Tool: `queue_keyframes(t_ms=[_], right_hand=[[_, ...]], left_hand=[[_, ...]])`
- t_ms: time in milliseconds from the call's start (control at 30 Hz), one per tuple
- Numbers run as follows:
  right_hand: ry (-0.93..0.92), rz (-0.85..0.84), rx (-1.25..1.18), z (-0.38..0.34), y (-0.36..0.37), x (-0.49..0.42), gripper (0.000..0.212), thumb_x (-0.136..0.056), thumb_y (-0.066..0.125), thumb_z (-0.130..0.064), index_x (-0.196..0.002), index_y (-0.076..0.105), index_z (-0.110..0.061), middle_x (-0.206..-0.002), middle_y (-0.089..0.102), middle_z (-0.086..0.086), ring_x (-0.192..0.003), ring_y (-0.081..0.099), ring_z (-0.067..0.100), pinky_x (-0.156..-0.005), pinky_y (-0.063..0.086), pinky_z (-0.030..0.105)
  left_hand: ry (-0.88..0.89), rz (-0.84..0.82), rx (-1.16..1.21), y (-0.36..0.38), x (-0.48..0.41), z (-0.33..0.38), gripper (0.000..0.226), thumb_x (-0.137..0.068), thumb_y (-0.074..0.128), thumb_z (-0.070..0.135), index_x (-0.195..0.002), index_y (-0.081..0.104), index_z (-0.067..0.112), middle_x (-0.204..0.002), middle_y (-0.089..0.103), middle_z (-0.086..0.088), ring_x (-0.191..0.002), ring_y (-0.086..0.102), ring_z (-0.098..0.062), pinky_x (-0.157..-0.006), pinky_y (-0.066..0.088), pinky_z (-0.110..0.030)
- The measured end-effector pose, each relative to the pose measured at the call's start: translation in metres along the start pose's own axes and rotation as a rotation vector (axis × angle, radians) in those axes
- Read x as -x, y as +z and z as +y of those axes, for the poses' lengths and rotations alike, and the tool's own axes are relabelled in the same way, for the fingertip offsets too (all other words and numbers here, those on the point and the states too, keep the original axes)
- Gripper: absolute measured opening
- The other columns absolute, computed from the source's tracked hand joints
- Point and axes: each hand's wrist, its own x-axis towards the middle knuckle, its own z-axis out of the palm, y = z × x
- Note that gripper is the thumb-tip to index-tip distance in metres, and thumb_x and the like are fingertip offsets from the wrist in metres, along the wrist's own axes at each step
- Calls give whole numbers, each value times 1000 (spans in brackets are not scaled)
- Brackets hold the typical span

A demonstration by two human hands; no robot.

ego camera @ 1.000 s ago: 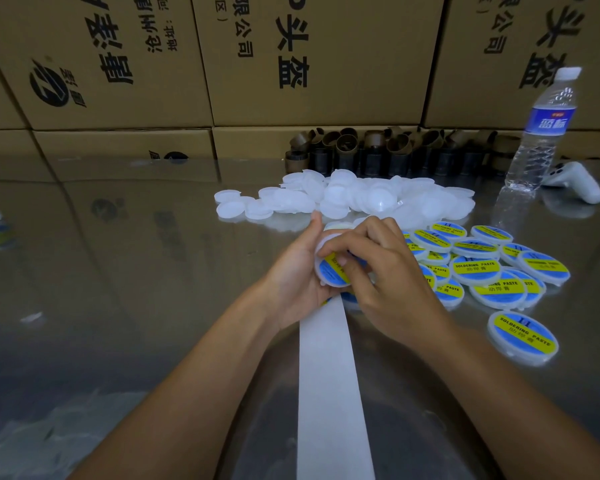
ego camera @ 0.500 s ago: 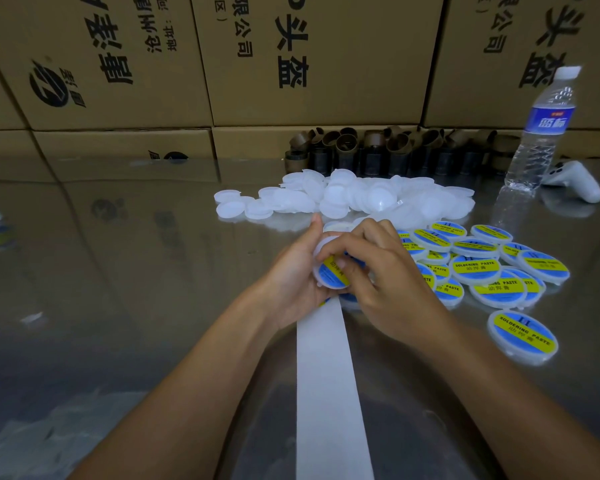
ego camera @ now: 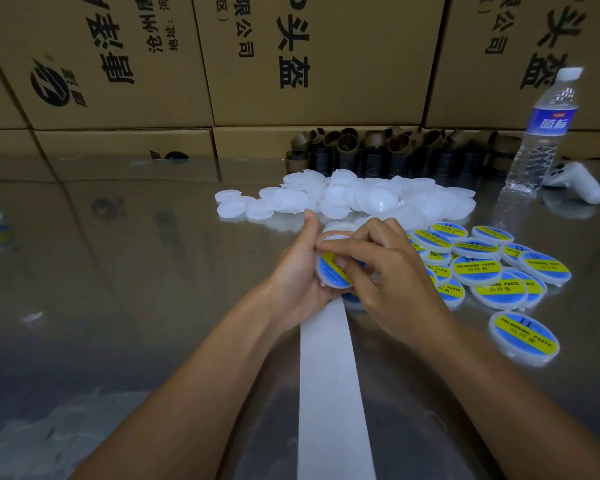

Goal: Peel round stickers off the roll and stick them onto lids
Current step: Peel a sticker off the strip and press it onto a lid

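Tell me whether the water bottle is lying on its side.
No, the water bottle stands upright on the table, capped, beside the white controller.

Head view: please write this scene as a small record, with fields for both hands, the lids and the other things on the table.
left hand: holds the lid from behind, thumb pointing up
right hand: fingers curled on the lid's front, pressing its blue and yellow sticker
backing strip: white, runs from under the hands toward the camera
plain lids: white pile behind the hands
labelled lids: group to the right, one lying apart nearer the camera
other: water bottle, white controller, brown cores, cardboard boxes behind
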Motion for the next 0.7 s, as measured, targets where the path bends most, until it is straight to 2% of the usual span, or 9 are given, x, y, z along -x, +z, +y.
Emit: queue_keyframes(t_ms=[100, 167, 233, 300, 367, 467, 533, 633, 700], right_hand=[[49, -13, -14, 1, 0, 0, 46, -88, 55, -14, -133, 53, -23, -81, 46, -6, -84, 39, 14, -74, 31, 19], [98, -12, -51, 3, 1, 0, 59, -88, 56, -18, -141, 35, -34, -81, 44, -13, -83, 37, 10, -74, 32, 20], [149, 10, -105, 4, 1, 1, 75, -87, 62, -19, -138, 20, -52, -84, 50, -12, -85, 42, 9, -76, 40, 25], [169, 53, -123, 4, 2, 2, 85, -83, 67, -19, -134, 13, -61, -86, 54, -9, -85, 47, 8, -75, 46, 31], [161, 87, -129, 3, 4, 2, 89, -81, 69, -20, -135, 12, -61, -87, 54, -10, -84, 50, 9, -71, 49, 32], [175, 133, -157, 6, 3, 1, 93, -75, 73, -22, -140, 14, -54, -100, 48, -15, -79, 52, 7, -68, 44, 15], [224, 174, -169, 8, 2, 0, 91, -75, 76, -21, -142, 21, -48, -105, 44, -15, -79, 53, 5, -69, 41, 9], [305, 209, -195, 6, 3, 0, 67, -83, 69, -18, -140, 37, -33, -106, 50, -10, -78, 52, 6, -70, 40, 10], [377, 202, -289, 4, 4, -2, 53, -87, 64, -17, -133, 44, -32, -103, 53, -9, -80, 53, 5, -74, 46, 21]], left_hand=[[9, 13, -33, 1, 0, -1, 84, -89, 11, 70, -121, 59, 8, -114, 65, -13, -99, 66, -20, -79, 57, -28], [10, 19, -60, 1, -1, -2, 84, -89, 12, 71, -117, 62, 10, -117, 65, -13, -101, 66, -20, -82, 56, -29], [9, 15, -82, 0, -1, -1, 84, -89, 11, 71, -114, 64, 11, -119, 65, -12, -105, 64, -23, -85, 55, -31], [8, 4, -82, 0, -2, -1, 83, -88, 13, 71, -116, 63, 11, -121, 65, -12, -109, 62, -25, -88, 54, -32], [19, -19, -72, 1, -2, -1, 81, -87, 17, 72, -113, 64, 11, -114, 68, -9, -101, 66, -22, -83, 57, -30], [42, 1, -99, 0, -2, -1, 72, -86, 24, 70, -97, 65, 12, -102, 70, -8, -86, 69, -18, -69, 58, -27], [65, 36, -127, 1, -3, -2, 68, -81, 32, 70, -93, 63, 10, -103, 69, -10, -90, 69, -20, -72, 59, -30], [131, 4, -163, 2, -2, -3, 55, -73, 49, 58, -94, 63, 9, -94, 73, -6, -86, 71, -18, -72, 59, -29], [183, -30, -176, 3, 0, -5, 39, -77, 55, 43, -92, 66, 9, -87, 74, -3, -79, 71, -15, -65, 58, -26]])
